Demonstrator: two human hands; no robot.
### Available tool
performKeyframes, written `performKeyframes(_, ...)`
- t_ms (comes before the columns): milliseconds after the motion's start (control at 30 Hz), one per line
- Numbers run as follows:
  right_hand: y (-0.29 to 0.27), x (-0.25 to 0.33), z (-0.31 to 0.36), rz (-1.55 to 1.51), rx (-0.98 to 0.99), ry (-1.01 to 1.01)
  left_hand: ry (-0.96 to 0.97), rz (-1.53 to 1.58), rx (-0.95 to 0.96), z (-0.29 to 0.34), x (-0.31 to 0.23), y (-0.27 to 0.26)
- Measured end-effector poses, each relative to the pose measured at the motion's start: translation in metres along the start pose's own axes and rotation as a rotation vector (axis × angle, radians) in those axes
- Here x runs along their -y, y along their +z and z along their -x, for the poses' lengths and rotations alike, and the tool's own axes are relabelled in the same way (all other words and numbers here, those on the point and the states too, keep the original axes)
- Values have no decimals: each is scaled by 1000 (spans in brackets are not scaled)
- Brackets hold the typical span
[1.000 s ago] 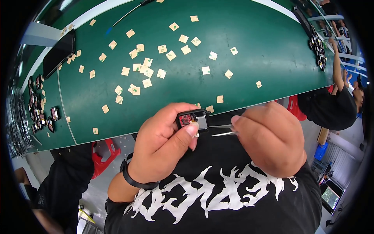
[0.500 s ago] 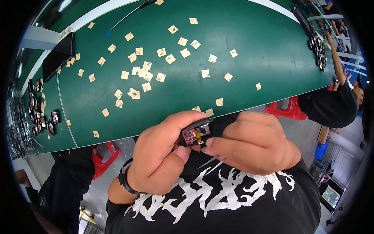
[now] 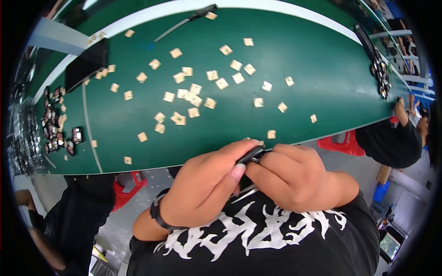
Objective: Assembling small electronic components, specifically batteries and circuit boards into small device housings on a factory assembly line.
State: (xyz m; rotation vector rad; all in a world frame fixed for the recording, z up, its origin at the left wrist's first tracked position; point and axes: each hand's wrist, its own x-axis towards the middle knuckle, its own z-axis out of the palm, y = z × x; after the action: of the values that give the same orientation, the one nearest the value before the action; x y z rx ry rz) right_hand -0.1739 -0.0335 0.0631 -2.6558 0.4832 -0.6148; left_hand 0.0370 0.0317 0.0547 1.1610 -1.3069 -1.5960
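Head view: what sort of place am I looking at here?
Probably an assembly workshop, perhaps for small electronics: small black units cluster at the left of a long green bench, the left hand holds a black case, and a co-worker is along the bench to the right.

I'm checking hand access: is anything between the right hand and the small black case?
Nothing visible: the right hand is right at the black case, held in the left hand; the tweezers jut out below.
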Motion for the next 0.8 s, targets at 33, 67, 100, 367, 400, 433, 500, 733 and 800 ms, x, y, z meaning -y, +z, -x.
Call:
performKeyframes(33, 2, 1, -1, 54, 26, 0, -87, 95, 26, 0, 2, -2)
performKeyframes(67, 0, 1, -6, 80, 69, -15, -65, 156, 28, -1, 6, 0)
performKeyframes(100, 2, -1, -8, 61, 46, -40, -79, 201, 19, 1, 8, 1)
performKeyframes(367, 17, -11, -28, 53, 192, -42, -188, 358, -80, 6, 28, -9)
performKeyframes(400, 17, -14, -31, 0, 161, -10, -189, 326, -171, 9, 28, -11)
performKeyframes(433, 16, -16, -34, -54, 132, 21, -190, 295, -262, 12, 27, -15)
performKeyframes(500, 8, -24, -31, -114, 71, 72, -77, 164, -490, 21, 28, -29)
performKeyframes(733, -34, -71, 46, -19, -222, 733, -83, -395, -1097, 52, 28, -139)
performKeyframes(800, -38, -95, 71, 55, -280, 775, -45, -724, -1165, 64, 33, -184)
